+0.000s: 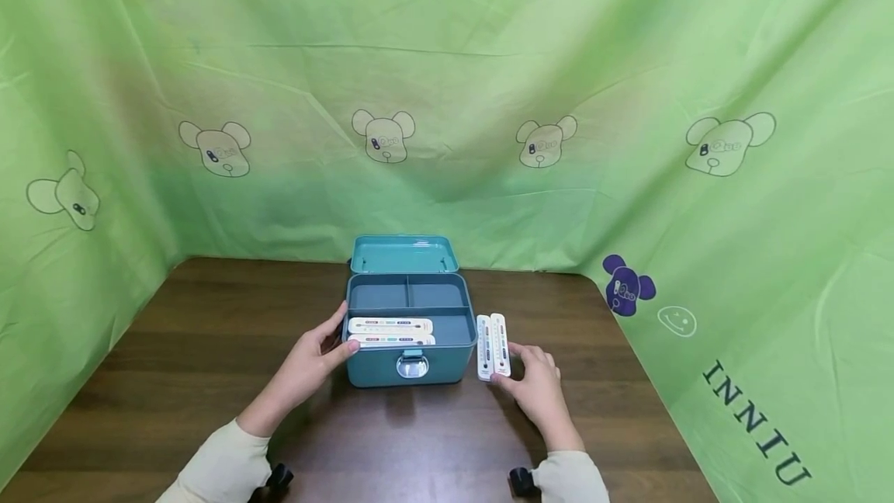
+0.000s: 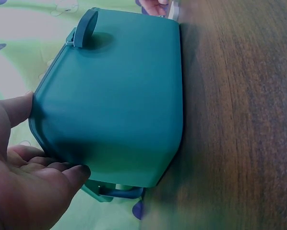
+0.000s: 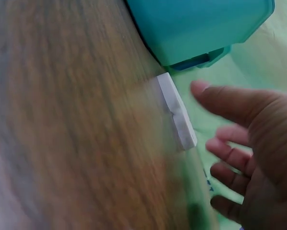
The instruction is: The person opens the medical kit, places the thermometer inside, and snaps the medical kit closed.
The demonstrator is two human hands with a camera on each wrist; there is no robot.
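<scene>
A teal lidded storage box (image 1: 412, 367) stands on the table with its lid (image 1: 405, 254) swung up at the back. My left hand (image 1: 314, 359) holds its front left corner, thumb at the front rim and fingers along the side. Inside the front compartment lie white printed strips (image 1: 391, 325) that look like thermometers, stacked crosswise on the left. Two similar white thermometers (image 1: 492, 346) lie side by side on the table, right of the box. Beside their near end is my right hand (image 1: 534, 383), thumb and fingers spread; the right wrist view shows nothing between them.
A divider splits the back of the box into two compartments (image 1: 377, 293). The clasp (image 1: 412, 364) is at its front. The brown wooden table (image 1: 230, 324) meets a green printed curtain (image 1: 461, 84) at the back and sides.
</scene>
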